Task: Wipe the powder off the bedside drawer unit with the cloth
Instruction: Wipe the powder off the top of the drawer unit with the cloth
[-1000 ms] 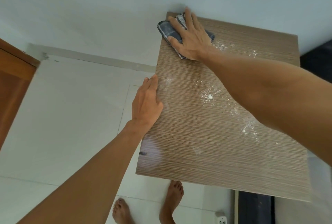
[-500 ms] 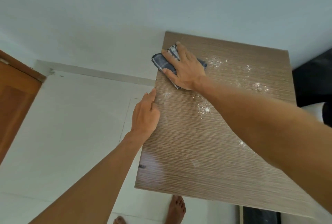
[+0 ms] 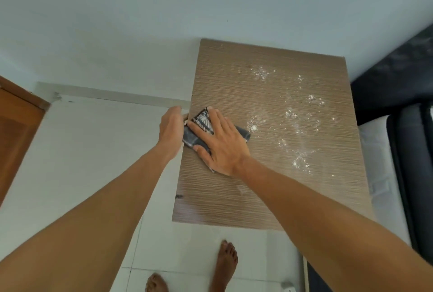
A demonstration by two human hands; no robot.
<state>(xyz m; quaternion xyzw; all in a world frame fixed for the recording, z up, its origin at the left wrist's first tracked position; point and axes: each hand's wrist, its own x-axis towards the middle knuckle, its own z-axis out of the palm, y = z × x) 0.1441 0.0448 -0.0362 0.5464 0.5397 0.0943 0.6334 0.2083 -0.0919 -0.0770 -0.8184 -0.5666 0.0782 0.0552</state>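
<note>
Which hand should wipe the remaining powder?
Right hand: it lies flat on the cloth, with the powder just beside it. The left hand sits off the unit, at its edge.

A dark checked cloth (image 3: 202, 125) lies flat at the left edge of the brown drawer unit (image 3: 269, 198). White powder (image 3: 293, 116) dots its right side.

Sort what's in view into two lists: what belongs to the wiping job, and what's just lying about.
In the job: cloth, powder, drawer unit, right hand pressing the cloth, left hand at the unit's left edge.

Just there: wooden door, bed, bare feet.
</note>
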